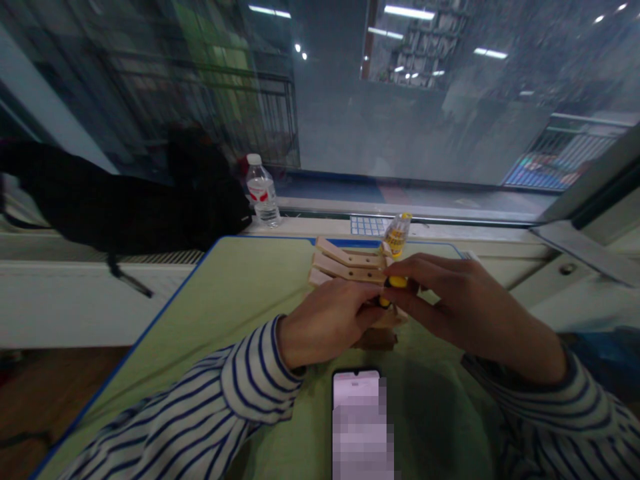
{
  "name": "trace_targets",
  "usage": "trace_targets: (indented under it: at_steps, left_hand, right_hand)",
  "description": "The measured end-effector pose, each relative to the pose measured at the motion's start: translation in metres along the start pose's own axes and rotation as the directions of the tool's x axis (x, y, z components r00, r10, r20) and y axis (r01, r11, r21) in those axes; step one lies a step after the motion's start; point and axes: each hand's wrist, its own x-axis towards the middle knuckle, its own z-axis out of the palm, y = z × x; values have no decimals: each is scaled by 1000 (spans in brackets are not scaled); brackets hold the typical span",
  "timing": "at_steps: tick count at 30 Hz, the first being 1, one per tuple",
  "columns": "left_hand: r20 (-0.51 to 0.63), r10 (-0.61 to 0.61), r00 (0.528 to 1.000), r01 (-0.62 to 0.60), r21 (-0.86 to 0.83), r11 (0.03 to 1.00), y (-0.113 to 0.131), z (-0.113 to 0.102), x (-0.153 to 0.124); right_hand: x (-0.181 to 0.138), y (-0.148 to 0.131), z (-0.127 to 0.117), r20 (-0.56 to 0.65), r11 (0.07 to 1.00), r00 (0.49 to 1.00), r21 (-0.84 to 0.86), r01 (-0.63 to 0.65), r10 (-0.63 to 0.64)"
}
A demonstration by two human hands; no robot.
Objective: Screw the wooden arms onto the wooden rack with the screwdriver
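A: Where is the wooden assembly point(345, 268)?
B: Directly ahead of the left hand point(325, 320) and left of the right fingertips, above the far part of the table. Pale, bent slats, several side by side; two dark holes visible in each of a pair. Part of it is hidden behind the hands.

A: Right hand point(465, 300)?
B: Thumb and forefinger drawn to a narrow pinch on a yellow-and-black piece point(398, 282), at the right end of the slats.

A: Left?
B: Fingers curled in, close against the wood. A second yellow bit point(385, 302) shows at its fingertips. Whether it grips that bit, the wood or both, cannot tell.

A: Nearer the body?
B: Below the left hand, between the forearms, a phone point(353, 397) lies on the table point(240, 293), screen lit, much of it pixelated. Tabletop green, edged in blue. Both sleeves striped dark on white.

A: Beyond the hands?
B: Just past the right fingertips, a small bottle point(397, 235) with yellow cap and label, leaning. Left of it, a blue-and-white gridded patch point(367, 225). Farther off, ahead and left of the left hand, a clear water bottle point(263, 197), upright, white cap; beside it a black bag point(140, 207). Behind everything, a window reflecting ceiling lights.
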Motion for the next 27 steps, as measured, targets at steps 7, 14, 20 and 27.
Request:
trace_targets:
  at_steps: [7, 14, 20, 27]
  left_hand:
    - [-39, -87, 995, 87, 0, 996, -1, 1, 0]
    - [-30, -67, 997, 68, 28, 997, -1, -1, 0]
    - [-20, -33, 999, 34, 32, 999, -2, -2, -1]
    - [-9, 14, 1000, -14, 29, 999, -2, 0, -2]
  right_hand:
    - [-1, 2, 1, 25, 1000, 1000, -1, -14, 14]
    - [-4, 1, -4, -8, 997, 999, 65, 46, -45]
    - [-2, 3, -1, 4, 996, 998, 73, 60, -61]
    - [-2, 4, -1, 11, 1000, 1000, 17, 15, -15]
